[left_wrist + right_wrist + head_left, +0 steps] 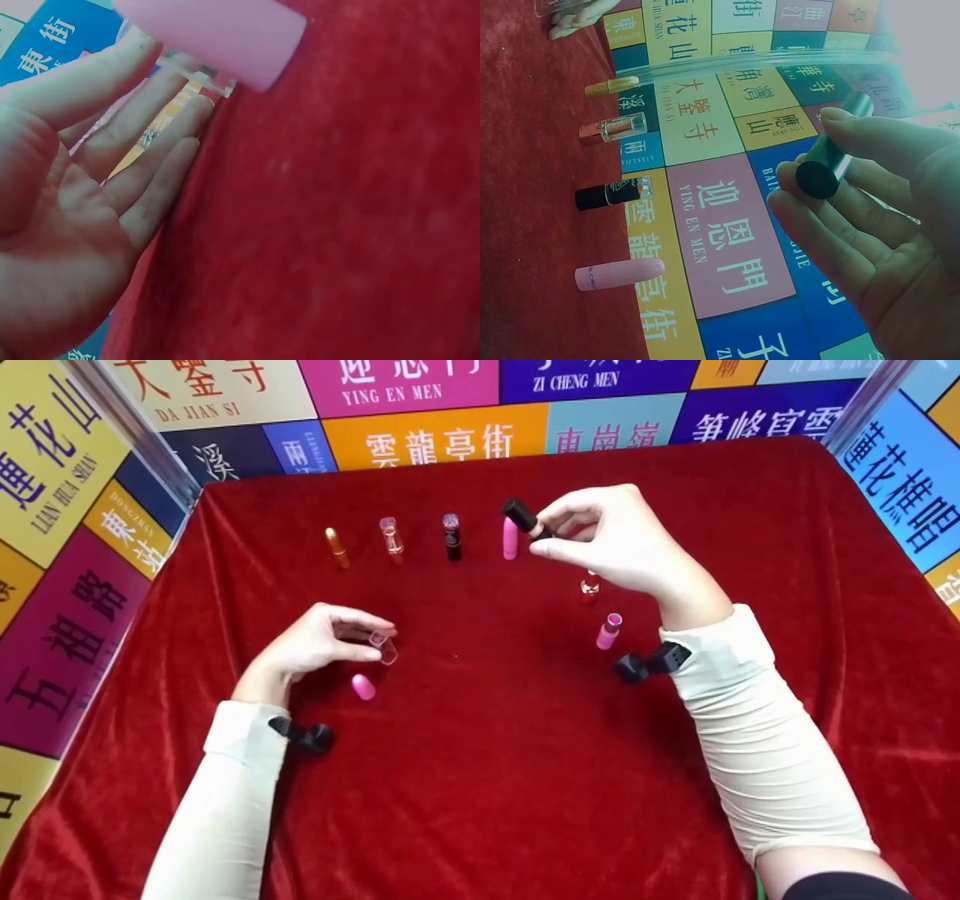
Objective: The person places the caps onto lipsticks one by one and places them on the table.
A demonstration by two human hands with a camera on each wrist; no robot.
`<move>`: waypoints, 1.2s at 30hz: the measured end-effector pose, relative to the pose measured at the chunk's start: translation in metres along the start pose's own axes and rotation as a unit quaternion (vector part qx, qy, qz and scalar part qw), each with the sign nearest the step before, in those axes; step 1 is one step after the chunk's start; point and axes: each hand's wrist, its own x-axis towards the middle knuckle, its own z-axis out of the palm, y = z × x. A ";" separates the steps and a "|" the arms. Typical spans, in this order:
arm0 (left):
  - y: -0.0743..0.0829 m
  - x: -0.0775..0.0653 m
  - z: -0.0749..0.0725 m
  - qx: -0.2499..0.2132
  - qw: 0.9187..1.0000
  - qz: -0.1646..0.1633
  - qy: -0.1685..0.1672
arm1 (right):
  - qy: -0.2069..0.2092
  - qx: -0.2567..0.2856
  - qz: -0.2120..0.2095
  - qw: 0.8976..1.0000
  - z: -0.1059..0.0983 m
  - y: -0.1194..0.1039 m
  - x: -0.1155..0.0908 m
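My right hand (622,540) pinches a black lipstick tube (521,516) between thumb and fingers, raised and tilted above the far right of the table. In the right wrist view the dark round end of this tube faces the camera. Lower at the left, my left hand (315,641) holds a clear plastic cap (388,651) between thumb and fingertips, close to the cloth. Just below that hand is a pink lipstick cap (364,687), which looms large in the left wrist view. Uncapped, a pink lipstick (609,631) and a red one (589,587) stand near my right wrist.
Along the back stand a gold lipstick (337,547), a red one with a clear cap (391,540), a black one (451,537) and a closed pink one (510,540). Red velvet cloth (480,780) covers the table. Panels with lettering (442,442) rise behind it.
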 end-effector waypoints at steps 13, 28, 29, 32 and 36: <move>-0.007 0.003 0.003 -0.034 0.999 -0.003 0.040 | 0.049 0.036 0.026 0.998 -0.006 0.007 0.005; -0.006 0.002 0.007 -0.027 0.999 -0.014 0.036 | -0.007 -0.030 0.114 0.993 -0.034 0.086 0.046; -0.006 0.002 0.007 -0.028 0.999 -0.014 0.036 | -0.018 -0.030 0.124 0.992 -0.034 0.094 0.049; -0.005 0.002 0.007 -0.030 0.999 -0.014 0.037 | -0.040 -0.028 0.138 0.989 -0.031 0.115 0.053; -0.004 0.003 0.005 -0.027 0.999 -0.015 0.038 | -0.053 -0.011 0.133 0.990 -0.023 0.136 0.054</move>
